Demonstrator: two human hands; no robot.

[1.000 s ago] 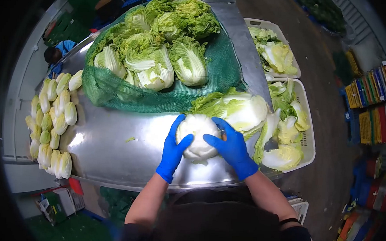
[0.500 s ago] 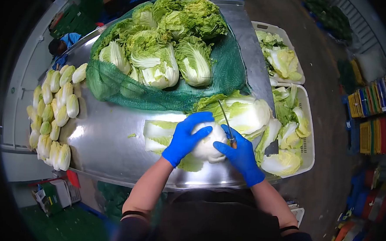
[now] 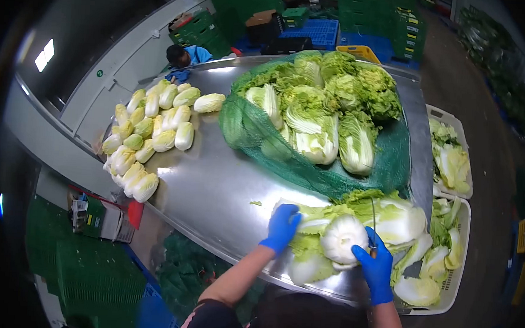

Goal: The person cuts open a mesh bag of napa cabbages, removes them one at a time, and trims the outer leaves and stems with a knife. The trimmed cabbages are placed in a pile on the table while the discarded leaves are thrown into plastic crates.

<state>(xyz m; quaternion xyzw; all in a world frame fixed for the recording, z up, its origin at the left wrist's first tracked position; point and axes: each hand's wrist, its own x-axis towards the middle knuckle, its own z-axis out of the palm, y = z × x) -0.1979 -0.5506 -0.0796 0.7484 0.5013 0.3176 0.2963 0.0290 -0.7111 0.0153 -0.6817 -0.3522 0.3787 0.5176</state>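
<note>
Both my hands wear blue gloves. My right hand (image 3: pixel 376 265) is closed round the handle of a knife (image 3: pixel 373 220), whose thin blade points up the table, and its thumb touches a white cabbage (image 3: pixel 344 239) with the base facing me. My left hand (image 3: pixel 282 227) is at the left end of a loose cabbage leaf (image 3: pixel 313 220), fingers bent; whether it grips the leaf is unclear. Behind the knife lies a larger cabbage (image 3: pixel 403 222). Another loose leaf (image 3: pixel 311 267) lies flat at the table's near edge.
Whole cabbages (image 3: pixel 312 128) sit in a green net (image 3: pixel 309 177) on the metal table (image 3: pixel 213 191). Small trimmed cabbages (image 3: pixel 164 140) lie at the far left. White crates (image 3: pixel 460 257) with leaves stand at the right. Another person (image 3: pixel 188 56) is beyond the table's far left.
The head view has turned left, shifting the scene rightward. My left hand has come off the white cabbage and moved left. My right hand still holds the knife by it.
</note>
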